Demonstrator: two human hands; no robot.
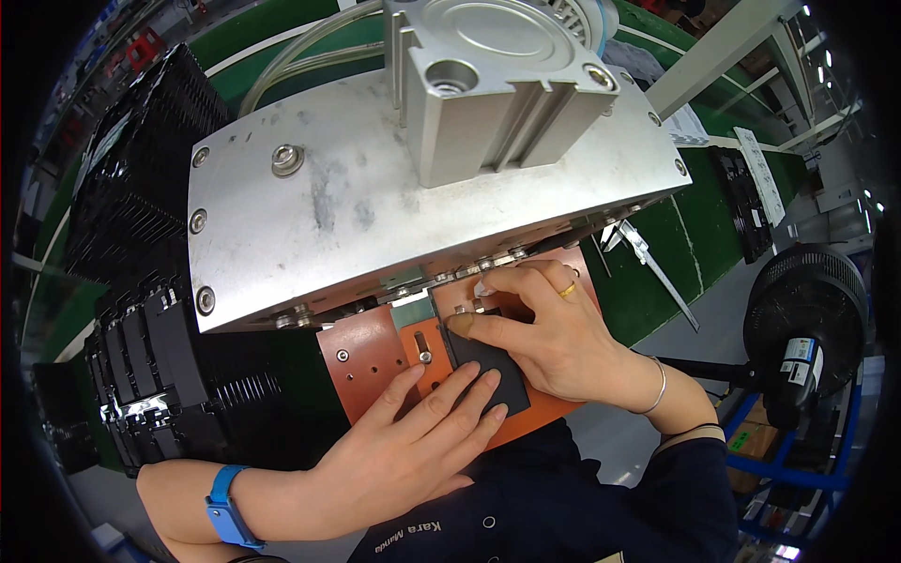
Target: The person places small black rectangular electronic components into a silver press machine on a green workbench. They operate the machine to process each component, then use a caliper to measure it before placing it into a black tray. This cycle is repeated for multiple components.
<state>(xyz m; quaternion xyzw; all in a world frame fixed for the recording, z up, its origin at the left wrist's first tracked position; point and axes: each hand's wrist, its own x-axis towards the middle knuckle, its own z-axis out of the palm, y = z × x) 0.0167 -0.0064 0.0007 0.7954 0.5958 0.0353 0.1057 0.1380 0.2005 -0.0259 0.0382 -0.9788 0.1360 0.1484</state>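
A flat black rectangular part [490, 375] lies on an orange fixture plate [537, 410] in front of a metal press. Stretched out, the fingers of my left hand [413, 446] rest on its left and lower portion. My right hand [563, 342] is bent over its upper end, thumb and index finger curled in a pinch round small shiny metal tabs [467, 307]. Whatever sits between those fingertips is too small to make out. To the left, a reddish plate [361, 352] with holes and screws adjoins the orange one.
The metal press housing [347, 197] carries a cylinder block [507, 103] and overhangs the fixture. Black trays with parts [169, 366] are stacked at left. A caliper [652, 267] lies on the green table at right, near a black fan [802, 319].
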